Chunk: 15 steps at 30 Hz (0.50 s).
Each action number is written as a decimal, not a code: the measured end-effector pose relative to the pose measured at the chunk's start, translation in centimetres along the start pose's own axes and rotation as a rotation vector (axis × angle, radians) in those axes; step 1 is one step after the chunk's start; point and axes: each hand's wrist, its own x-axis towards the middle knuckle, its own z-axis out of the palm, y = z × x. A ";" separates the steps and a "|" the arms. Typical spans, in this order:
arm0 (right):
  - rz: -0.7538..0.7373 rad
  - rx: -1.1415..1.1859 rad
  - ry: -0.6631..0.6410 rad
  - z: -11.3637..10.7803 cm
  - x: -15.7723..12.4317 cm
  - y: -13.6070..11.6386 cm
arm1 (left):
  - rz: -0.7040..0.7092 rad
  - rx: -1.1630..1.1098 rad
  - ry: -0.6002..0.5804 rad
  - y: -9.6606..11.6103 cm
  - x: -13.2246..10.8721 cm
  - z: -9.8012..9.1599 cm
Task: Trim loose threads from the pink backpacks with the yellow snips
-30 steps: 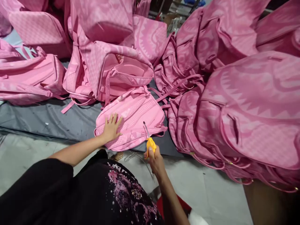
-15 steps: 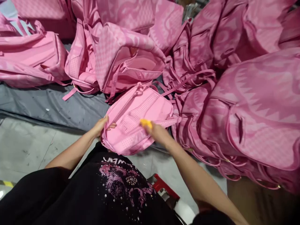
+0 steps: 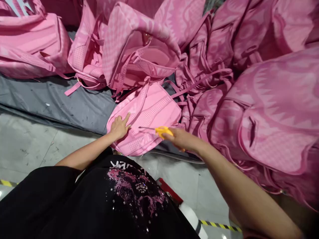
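A pink backpack [image 3: 159, 103] lies in front of me with its perforated back panel and straps facing up. My left hand [image 3: 120, 127] rests on its near left part, beside a shoulder strap, with index finger and thumb stretched out. My right hand [image 3: 180, 137] is closed around the yellow handle of a pair of scissors [image 3: 163, 131]. Their thin blades point left over the back panel, a short way from my left fingers. Motion blurs the blades, so I cannot tell whether they touch the fabric.
An unzipped pink backpack [image 3: 142, 63] stands just behind. More pink backpacks [image 3: 279, 99] are piled on the right, and another [image 3: 32, 43] lies at the left. Dark grey sheeting [image 3: 54, 99] lies beneath them. A red and white object [image 3: 171, 191] is near my body.
My left hand has gone from gripping the backpack's left edge to lying on top of it. My right hand has moved slightly right, and the scissors' blades now show.
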 end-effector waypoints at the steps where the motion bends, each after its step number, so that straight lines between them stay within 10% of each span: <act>1: 0.073 -0.060 0.059 -0.1 -0.2 0.8 | 0.020 0.053 0.028 0.7 -0.5 0.2; 3: 0.194 -0.157 0.190 -0.1 -0.5 2.3 | 0.139 0.113 0.092 2.3 -2.0 1.1; 7: 0.114 -0.171 0.029 0.0 -1.4 3.8 | 0.502 0.168 -0.083 5.3 -5.3 4.7; 12: 0.372 -0.234 0.278 0.2 -3.7 6.6 | 0.445 0.228 -0.189 7.0 -5.3 8.2; 15: 0.349 -0.183 0.177 0.8 -4.5 8.1 | 0.422 0.217 -0.153 7.0 -4.9 8.3</act>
